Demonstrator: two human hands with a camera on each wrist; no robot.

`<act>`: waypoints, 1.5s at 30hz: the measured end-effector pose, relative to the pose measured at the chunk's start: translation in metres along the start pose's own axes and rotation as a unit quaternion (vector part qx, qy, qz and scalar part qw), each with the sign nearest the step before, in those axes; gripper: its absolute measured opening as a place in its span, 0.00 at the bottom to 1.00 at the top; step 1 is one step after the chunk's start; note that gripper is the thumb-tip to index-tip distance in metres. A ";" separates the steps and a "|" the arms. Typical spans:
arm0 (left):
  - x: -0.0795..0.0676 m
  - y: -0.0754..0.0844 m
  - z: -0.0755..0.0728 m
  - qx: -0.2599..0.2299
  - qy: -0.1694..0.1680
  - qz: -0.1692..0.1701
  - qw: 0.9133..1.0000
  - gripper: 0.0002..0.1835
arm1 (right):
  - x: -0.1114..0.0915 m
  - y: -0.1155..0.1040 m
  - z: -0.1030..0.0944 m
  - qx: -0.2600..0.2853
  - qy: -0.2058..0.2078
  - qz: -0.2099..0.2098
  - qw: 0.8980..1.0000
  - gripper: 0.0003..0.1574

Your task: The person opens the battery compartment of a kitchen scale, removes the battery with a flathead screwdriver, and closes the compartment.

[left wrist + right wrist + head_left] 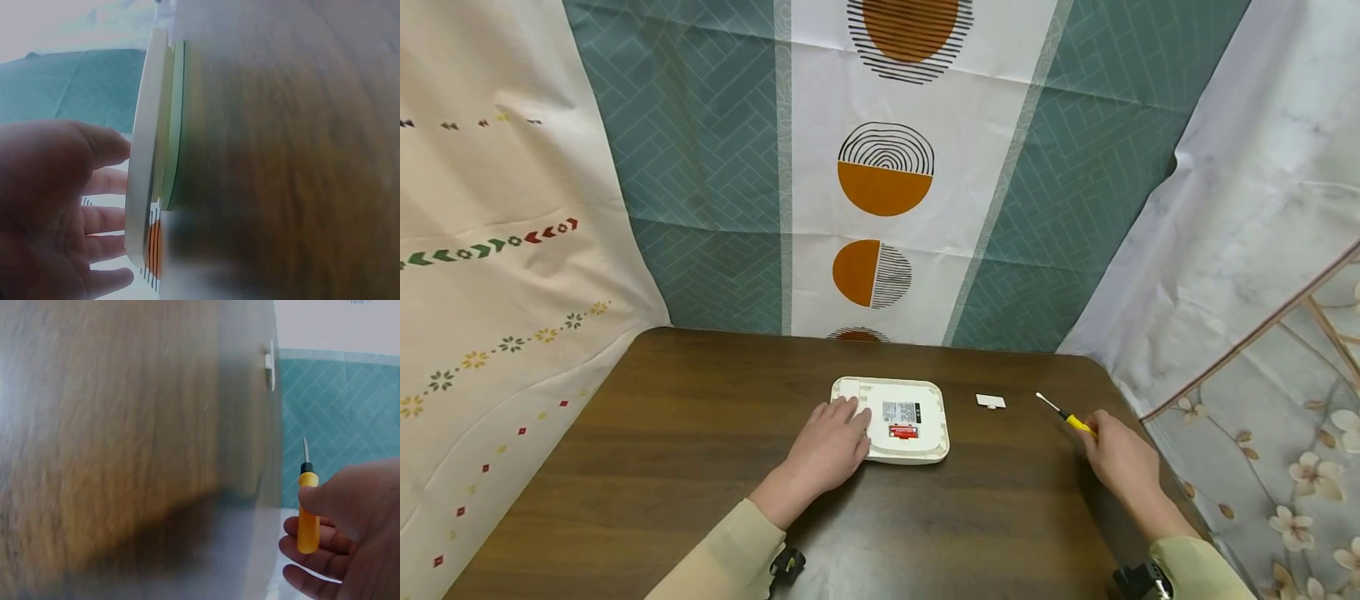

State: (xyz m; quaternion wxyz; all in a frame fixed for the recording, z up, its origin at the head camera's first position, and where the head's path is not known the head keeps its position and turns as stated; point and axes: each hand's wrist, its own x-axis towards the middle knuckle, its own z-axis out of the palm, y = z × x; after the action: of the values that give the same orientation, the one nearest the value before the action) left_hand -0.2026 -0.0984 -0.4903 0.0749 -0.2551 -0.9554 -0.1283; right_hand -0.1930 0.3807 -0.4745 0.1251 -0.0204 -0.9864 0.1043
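A white, rounded-square device lies on the table, with a printed label and a red battery showing in its upper face. My left hand rests on its left part, fingers fairly straight. From the left wrist view, the thumb and fingers touch the device's edge. To the right, my right hand holds a screwdriver by its yellow handle. Its thin metal shaft points left and away from me. In the right wrist view the thumb presses the screwdriver against the fingers.
A small white cover piece lies on the brown wooden table, between the device and the screwdriver. Patterned cloths hang behind the table and along both sides.
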 end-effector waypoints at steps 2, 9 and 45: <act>0.001 0.000 -0.001 0.003 0.003 0.002 1.000 0.24 | 0.001 -0.008 -0.003 0.009 0.011 -0.011 1.000 0.12; 0.003 0.000 -0.003 0.009 0.000 0.001 1.000 0.25 | 0.003 -0.035 -0.008 0.031 0.028 -0.048 0.998 0.11; 0.001 0.000 0.001 0.005 0.006 -0.002 1.000 0.24 | 0.006 -0.148 -0.001 0.053 0.031 -0.215 0.975 0.11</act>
State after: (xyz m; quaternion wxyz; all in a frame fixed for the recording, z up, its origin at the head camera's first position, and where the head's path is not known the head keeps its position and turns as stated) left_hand -0.2035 -0.0974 -0.4912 0.0817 -0.2521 -0.9560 -0.1255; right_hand -0.2009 0.2363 -0.4407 0.1762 0.1954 -0.9564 0.1267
